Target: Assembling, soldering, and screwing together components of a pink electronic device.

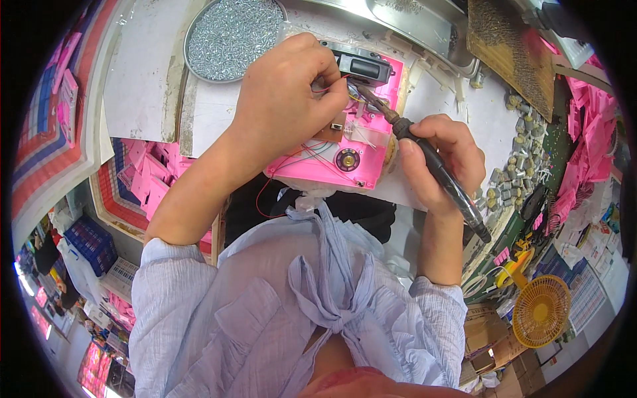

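Note:
A pink plastic housing (371, 149) lies open on the white bench, with thin red and black wires, a small round speaker (346, 160) and a black block (366, 68) at its far end. My left hand (286, 99) rests on the housing and pinches a red wire near its middle. My right hand (443, 159) grips a black-handled soldering iron (431, 162); its tip points up-left into the housing, close to my left fingertips.
A round metal tray of small screws (232, 36) sits at the far left. Pink plastic shells (149, 179) fill a bin on the left and pile up at the right (590, 132). Small metal parts (521, 159) lie to the right. A yellow fan (541, 310) stands at lower right.

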The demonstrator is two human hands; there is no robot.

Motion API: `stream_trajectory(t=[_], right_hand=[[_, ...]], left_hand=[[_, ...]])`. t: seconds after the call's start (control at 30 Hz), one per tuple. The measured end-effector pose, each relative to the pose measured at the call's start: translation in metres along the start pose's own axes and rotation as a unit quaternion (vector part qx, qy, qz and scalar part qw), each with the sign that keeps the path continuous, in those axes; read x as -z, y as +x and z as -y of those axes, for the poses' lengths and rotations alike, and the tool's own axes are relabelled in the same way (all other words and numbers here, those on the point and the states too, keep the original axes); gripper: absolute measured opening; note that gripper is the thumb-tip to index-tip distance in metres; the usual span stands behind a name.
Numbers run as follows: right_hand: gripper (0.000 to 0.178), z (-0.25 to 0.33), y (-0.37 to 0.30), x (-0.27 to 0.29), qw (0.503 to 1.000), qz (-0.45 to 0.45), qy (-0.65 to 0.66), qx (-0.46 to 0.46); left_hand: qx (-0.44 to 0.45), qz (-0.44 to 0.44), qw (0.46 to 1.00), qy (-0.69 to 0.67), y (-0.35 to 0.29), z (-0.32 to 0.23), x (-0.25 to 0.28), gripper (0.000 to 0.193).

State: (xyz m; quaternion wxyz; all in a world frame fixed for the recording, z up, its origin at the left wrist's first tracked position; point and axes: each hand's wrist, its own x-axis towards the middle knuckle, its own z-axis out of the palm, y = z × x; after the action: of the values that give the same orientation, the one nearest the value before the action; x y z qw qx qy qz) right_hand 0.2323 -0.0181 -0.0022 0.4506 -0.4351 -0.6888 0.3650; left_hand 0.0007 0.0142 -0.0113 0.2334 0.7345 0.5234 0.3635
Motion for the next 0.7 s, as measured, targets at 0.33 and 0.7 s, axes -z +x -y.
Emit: stream_trajectory(t=[0.33, 0.7], right_hand=[[0.023, -0.0030, 0.0026, -0.0029, 1.000, -0.007, 0.011, -0.004], [0.021, 0.0057, 0.0047, -0.0007, 0.994, -0.022, 0.052, -0.092]], left_hand=[[-0.001, -0.009, 1.000, -0.002, 0.0002, 0.0024, -0.0035, 0.015], [-0.010, -0.030, 0.999, 0.014, -0.0011, 0.0015, -0.0076, 0.015]])
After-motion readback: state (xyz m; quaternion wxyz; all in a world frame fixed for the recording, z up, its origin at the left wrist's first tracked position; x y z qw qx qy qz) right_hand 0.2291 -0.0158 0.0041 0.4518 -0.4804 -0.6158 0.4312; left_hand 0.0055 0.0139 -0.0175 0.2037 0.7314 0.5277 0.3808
